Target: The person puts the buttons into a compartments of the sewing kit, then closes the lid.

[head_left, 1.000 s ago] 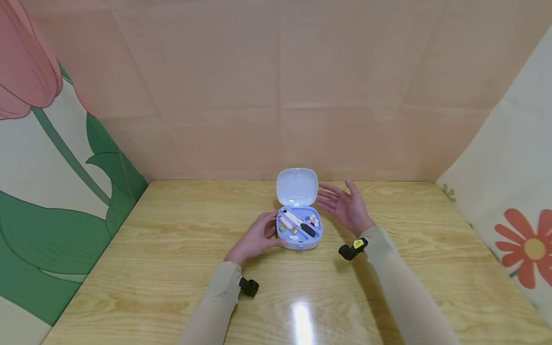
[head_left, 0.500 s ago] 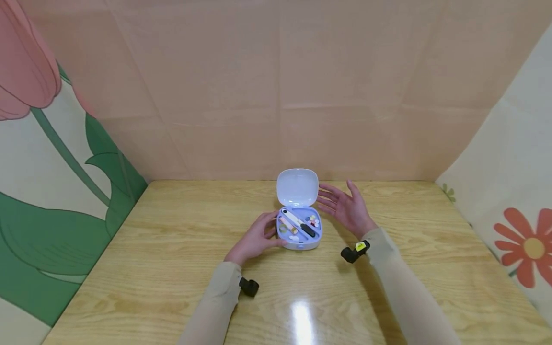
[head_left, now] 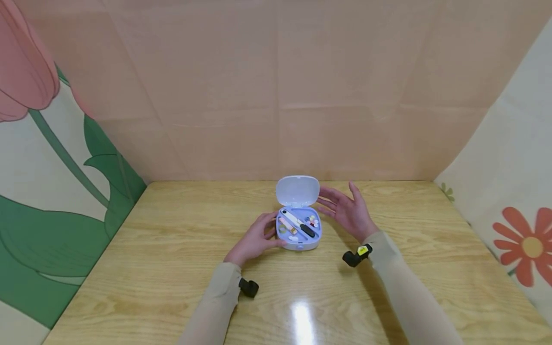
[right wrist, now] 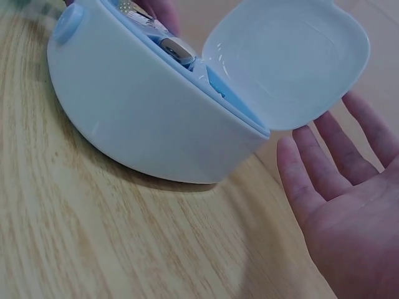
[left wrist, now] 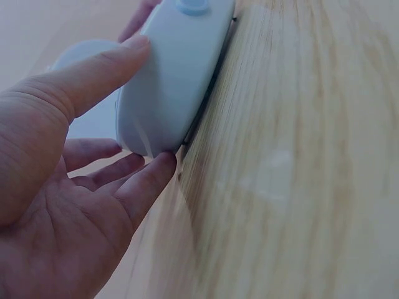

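Observation:
A small pale blue sewing box (head_left: 288, 246) stands on the table with its lid (head_left: 297, 192) raised at the back. Inside its compartments lie a slim white tool with a black handle (head_left: 307, 230), a pink-and-orange piece (head_left: 288, 225) and several small buttons (head_left: 312, 221). My left hand (head_left: 252, 242) holds the box's left side, thumb at the front wall and fingers around the side. To the right, my right hand (head_left: 350, 213) has its fingers extended behind the lid's right edge. In the right wrist view the fingertips (right wrist: 304, 134) meet the lid's outer edge.
The wooden table (head_left: 172, 249) reaches back to a pinkish-beige wall covering (head_left: 215, 96). Flower-printed sheets flank both sides. Each wrist wears a small black camera, one of them the left camera (head_left: 248, 287).
The lid has tilted forward, its top edge now lower and nearer the viewer. My right fingers have shifted slightly behind it. My left hand and the box base stay in place.

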A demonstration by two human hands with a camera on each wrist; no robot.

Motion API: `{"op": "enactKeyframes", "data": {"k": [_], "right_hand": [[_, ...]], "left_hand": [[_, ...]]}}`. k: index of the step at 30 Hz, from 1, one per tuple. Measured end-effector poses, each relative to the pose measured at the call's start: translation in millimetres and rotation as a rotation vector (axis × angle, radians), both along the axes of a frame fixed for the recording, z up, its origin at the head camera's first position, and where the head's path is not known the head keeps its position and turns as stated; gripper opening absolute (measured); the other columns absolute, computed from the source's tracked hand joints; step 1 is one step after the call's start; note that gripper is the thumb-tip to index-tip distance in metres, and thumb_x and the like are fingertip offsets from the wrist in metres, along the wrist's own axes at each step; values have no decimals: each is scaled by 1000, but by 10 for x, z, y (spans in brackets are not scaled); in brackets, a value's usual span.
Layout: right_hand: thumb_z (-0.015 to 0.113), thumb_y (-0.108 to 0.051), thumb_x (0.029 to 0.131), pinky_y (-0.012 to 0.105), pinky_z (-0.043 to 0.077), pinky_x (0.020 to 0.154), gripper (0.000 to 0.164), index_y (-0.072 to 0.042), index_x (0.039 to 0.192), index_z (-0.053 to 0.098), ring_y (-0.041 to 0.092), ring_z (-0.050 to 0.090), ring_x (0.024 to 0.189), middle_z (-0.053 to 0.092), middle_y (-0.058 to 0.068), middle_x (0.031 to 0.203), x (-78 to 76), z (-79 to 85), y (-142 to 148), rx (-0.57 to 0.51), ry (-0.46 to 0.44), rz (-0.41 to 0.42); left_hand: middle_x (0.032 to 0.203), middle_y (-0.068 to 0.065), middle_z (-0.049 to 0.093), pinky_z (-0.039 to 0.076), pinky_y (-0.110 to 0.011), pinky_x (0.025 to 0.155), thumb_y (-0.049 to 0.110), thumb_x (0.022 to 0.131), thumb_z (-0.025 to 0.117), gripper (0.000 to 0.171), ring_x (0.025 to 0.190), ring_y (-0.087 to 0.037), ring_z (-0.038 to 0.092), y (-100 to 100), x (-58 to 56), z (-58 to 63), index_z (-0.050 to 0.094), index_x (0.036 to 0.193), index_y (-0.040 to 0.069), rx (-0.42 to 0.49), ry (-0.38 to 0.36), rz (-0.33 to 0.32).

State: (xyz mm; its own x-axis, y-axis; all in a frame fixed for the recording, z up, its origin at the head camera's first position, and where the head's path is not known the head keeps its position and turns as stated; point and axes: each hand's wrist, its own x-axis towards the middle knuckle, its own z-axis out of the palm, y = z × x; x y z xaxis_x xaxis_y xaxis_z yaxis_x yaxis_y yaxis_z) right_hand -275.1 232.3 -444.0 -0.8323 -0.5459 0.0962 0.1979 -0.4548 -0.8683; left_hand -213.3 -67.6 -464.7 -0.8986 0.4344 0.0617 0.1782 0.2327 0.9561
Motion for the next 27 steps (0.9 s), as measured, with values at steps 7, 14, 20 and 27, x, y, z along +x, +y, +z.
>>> {"op": "enactKeyframes", "data": {"k": [7, 14, 20, 27], "right_hand": [[18, -54, 102, 52, 14, 117, 73, 3, 146, 28, 39, 20, 139, 34, 16, 148, 27, -8, -1, 39, 33, -21], [19, -34, 107, 51, 18, 116, 54, 5, 140, 38, 37, 28, 136, 39, 18, 144, 65, -31, -47, 88, 109, -57], [20, -26, 108, 53, 16, 116, 46, -1, 137, 45, 36, 29, 136, 45, 11, 140, 100, -66, -56, 111, 164, -74], [24, -30, 107, 49, 20, 116, 47, 0, 137, 43, 35, 29, 137, 41, 14, 142, 109, -56, -41, 174, 163, -81]], "left_hand": [[139, -5, 39, 38, -30, 108, 13, 78, 79, 84, 133, -23, 37, -2, -1, 0, 33, 148, 10, -10, 1, -1], [139, -7, 39, 39, -30, 107, 13, 77, 80, 86, 133, -24, 38, -1, 11, 5, 31, 148, 7, -18, -8, 8], [140, -6, 39, 39, -27, 107, 15, 78, 80, 86, 132, -24, 38, -1, 11, -3, 31, 149, 7, -32, -10, 12], [140, -8, 38, 39, -29, 107, 13, 77, 80, 86, 132, -25, 38, 6, 7, -5, 31, 148, 5, -11, -9, 12]]}}
